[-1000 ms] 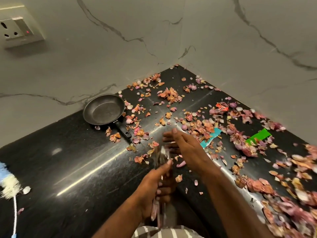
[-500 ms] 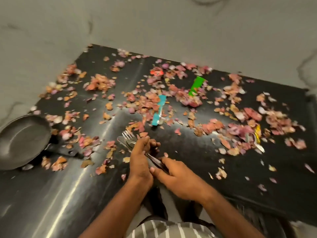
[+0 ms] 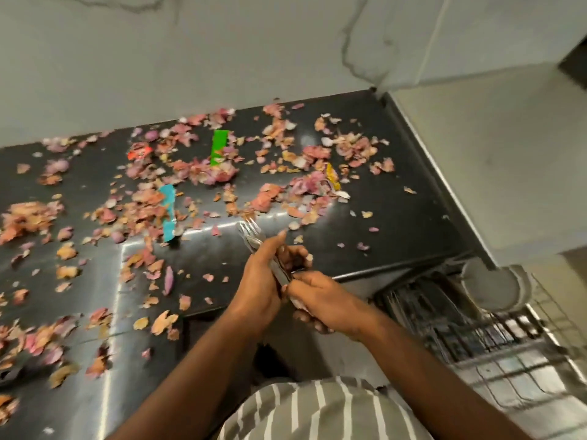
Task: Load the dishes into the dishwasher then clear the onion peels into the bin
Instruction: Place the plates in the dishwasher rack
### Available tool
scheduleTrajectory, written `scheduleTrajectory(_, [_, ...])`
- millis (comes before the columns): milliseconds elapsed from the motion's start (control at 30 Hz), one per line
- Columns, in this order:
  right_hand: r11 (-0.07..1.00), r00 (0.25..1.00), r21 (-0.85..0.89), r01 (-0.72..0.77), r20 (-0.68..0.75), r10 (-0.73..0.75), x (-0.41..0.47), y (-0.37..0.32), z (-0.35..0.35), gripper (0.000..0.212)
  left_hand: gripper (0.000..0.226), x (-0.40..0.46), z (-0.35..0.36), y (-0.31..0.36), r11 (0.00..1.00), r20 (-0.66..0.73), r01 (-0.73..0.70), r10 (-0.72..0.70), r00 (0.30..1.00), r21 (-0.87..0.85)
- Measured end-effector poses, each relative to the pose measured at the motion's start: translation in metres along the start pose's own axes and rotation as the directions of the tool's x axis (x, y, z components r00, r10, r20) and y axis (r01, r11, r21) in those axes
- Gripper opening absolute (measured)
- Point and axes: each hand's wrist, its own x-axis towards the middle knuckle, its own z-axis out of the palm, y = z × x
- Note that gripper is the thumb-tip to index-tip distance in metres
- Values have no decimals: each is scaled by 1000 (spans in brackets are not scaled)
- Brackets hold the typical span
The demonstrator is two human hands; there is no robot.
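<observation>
Both hands are holding a bundle of cutlery over the near edge of the counter

The left hand (image 3: 259, 289) is wrapping its fingers round the middle of the cutlery (image 3: 254, 237), with fork tines sticking out beyond it, while the right hand (image 3: 320, 301) is gripping the handle end just beside it. Onion peels (image 3: 219, 173) are lying scattered over the black counter (image 3: 397, 223) beyond and to the left of the hands, with a green wrapper (image 3: 219, 147), a teal wrapper (image 3: 167, 212) and a yellow wrapper (image 3: 332, 176) among them. To the right of the hands, below the counter edge, the dishwasher rack (image 3: 495, 338) is standing pulled out, a pale bowl (image 3: 490, 285) sitting at its far end
</observation>
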Motion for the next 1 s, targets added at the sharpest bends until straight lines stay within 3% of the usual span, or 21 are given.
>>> scheduleTrajectory(200, [989,991,121,87,-110,-74,-59,51,-53,35,30,-10,76,-55,991,97,-31,18,995,132])
scheduleTrajectory(400, [945,982,311,102,-183,-46,-126,121,-106,44,35,-19,144,-129,953,224,63,-133,966,295])
scheduleTrajectory(533, [832,977,545,103,-214,20,-161,166,-131,47,27,-22,172,-173,955,325,158,-237,915,252])
scheduleTrajectory(633, [747,971,655,114,-233,56,-179,199,-141,46,22,-24,203,-198,926,344,186,-301,889,329])
scheduleTrajectory(800, [778,903,597,196,-420,95,-185,244,-155,45,25,-5,246,-240,790,221,198,-387,895,580])
scheduleTrajectory(1000, [941,709,337,42,-674,209,-186,304,-182,41,15,47,296,-305,665,139,244,-468,873,705])
